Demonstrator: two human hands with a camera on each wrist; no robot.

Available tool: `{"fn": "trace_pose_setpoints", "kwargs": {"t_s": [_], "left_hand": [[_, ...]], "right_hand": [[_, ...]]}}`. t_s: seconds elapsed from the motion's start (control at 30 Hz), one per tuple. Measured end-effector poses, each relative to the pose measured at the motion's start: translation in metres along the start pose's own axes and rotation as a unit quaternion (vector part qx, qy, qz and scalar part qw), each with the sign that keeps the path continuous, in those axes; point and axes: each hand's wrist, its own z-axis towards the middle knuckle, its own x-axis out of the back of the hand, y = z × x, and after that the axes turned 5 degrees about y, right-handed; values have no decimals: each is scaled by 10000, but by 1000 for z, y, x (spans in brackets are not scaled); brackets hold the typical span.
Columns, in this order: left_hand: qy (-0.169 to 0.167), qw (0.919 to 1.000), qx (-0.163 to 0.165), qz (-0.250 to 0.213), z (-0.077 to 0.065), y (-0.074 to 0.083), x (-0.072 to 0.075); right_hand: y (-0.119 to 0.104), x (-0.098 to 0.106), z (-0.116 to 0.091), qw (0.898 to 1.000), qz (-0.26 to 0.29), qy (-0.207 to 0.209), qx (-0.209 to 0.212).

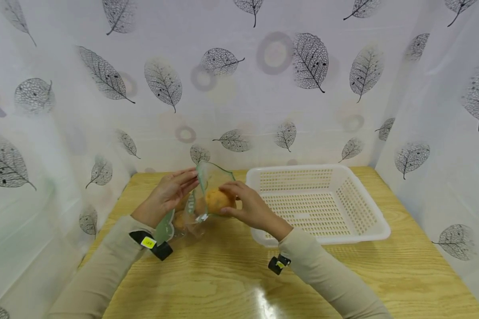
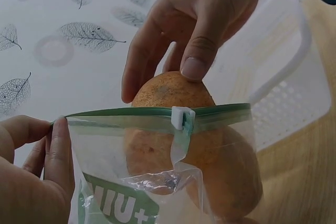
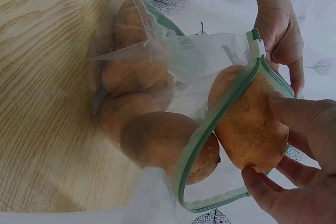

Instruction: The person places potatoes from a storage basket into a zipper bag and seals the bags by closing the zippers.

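Gripping a potato (image 3: 251,124) with the right hand (image 1: 252,206), with thumb on one side and fingers on the other, right at the mouth of a clear bag (image 2: 126,203). Showing the potato's upper part above the green rim (image 2: 121,112) in the left wrist view, with the lower part behind the film. Pinching one end of that rim with the left hand (image 1: 161,195), with fingertips together on it. Resting the bag's lower end, with more potatoes (image 3: 157,140) inside, on the table (image 1: 207,283), left of the white basket (image 1: 331,240).

Judging by the fingertip hold, risking a slip on the round, smooth skin and a drop onto the table. Possibly catching the potato on the rim or on the white slider (image 2: 178,118), owing to a tight opening. Likely losing the mouth's shape with any easing of the left pinch, owing to such limp film. Perhaps dragging the whole bag by forcing a snagged potato, owing to a hold at only one end
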Motion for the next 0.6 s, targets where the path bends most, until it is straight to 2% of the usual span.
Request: {"fn": "trace_pose_setpoints", "kwargs": {"t_s": [0.4, 0.6], "left_hand": [[-15, 10000, 9, 6, 0, -1, -1], [77, 9999, 67, -19, 1, -1, -4]], "right_hand": [[1, -4, 1, 9979, 650, 63, 35], [2, -4, 2, 9985, 522, -91, 169]]}}
